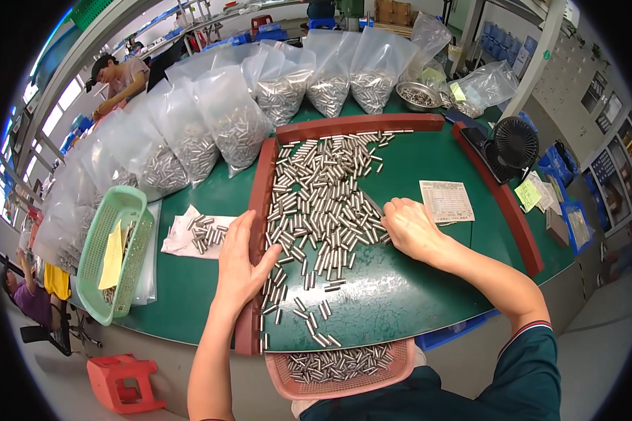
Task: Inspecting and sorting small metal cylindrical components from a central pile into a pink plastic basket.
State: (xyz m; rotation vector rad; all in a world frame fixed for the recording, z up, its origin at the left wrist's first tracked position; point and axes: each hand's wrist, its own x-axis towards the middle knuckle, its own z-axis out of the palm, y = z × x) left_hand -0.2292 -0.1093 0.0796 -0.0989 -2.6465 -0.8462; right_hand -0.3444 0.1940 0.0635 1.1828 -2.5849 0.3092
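Note:
A wide heap of small metal pins lies on the green tabletop, against a dark red rail on its left. My left hand rests on that rail with fingers stretched and thumb spread toward the pins, holding nothing. At the heap's right edge, my right hand is closed, its fingers curled down. A thin greyish edge shows beside its fingertips among the pins; what it belongs to I cannot make out. Below the table edge, a pink basket holds many more pins.
Clear bags of pins line the back and left. A green basket, a cloth with loose pins, a paper slip, a black fan and a metal bowl surround the heap. Another person sits far left.

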